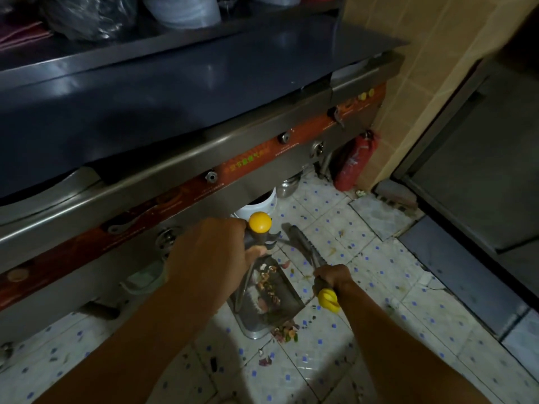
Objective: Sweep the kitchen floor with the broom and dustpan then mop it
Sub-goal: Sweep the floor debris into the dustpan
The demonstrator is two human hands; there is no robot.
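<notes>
Dustpan (269,298) on the floor, mouth toward the person, long axis near-vertical.

A dustpan (267,301) holding scraps (267,282) sits on the floor (364,360) before the stove (204,147); a fire extinguisher (354,161) stands right, against the wall (423,53).
</notes>
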